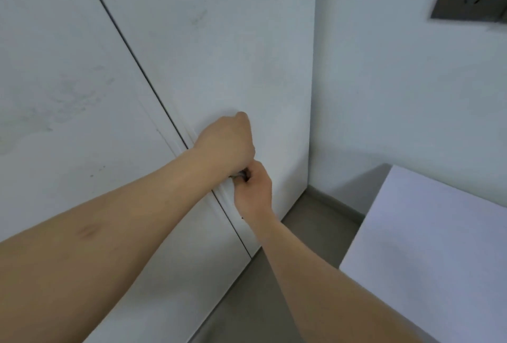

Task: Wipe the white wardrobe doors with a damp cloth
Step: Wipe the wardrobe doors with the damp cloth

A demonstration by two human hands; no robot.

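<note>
left door (63, 112): white wardrobe panel, grey smudges mid-panel; risk that these are missed while work stays at the seam.
door seam (153, 87): dark gap between the panels, running from far left to near right.
left hand (227, 145): grip closed, fingers curled at the seam on the right door (219, 49); whether it holds cloth cannot be told.
damp cloth (241, 175): only a small grey scrap shows between the hands; a bunched wad gives little contact, likely streaks.
right hand (253, 194): grip pinching the scrap; it could slip free.
white surface (428, 246): near right, beside the floor (310, 211); drips are possible.
</note>
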